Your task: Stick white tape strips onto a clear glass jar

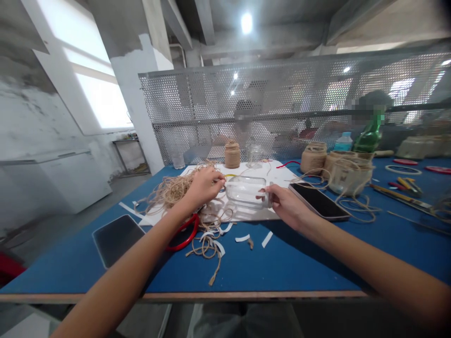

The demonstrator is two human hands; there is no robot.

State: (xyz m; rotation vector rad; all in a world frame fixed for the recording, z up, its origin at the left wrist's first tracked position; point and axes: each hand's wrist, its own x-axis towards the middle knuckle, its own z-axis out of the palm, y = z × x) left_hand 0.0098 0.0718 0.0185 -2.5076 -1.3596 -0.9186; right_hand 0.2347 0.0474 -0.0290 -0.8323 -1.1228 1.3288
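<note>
A clear glass jar (245,191) lies on its side on a white paper sheet (278,176), and my right hand (283,204) grips its closed end. My left hand (206,187) is just left of the jar's other end, its fingers pinched on a thin strand of jute twine. A loose tangle of jute twine (169,193) spreads out behind that hand. Red-handled scissors (185,233) lie just below my left wrist, partly hidden by it.
The blue worktable (282,267) holds two dark phones (118,239), white paper strips, twine scraps, twine-wrapped jars (348,176), a green bottle (369,136) and pens. A perforated metal screen (282,94) backs the table, with a person beyond it.
</note>
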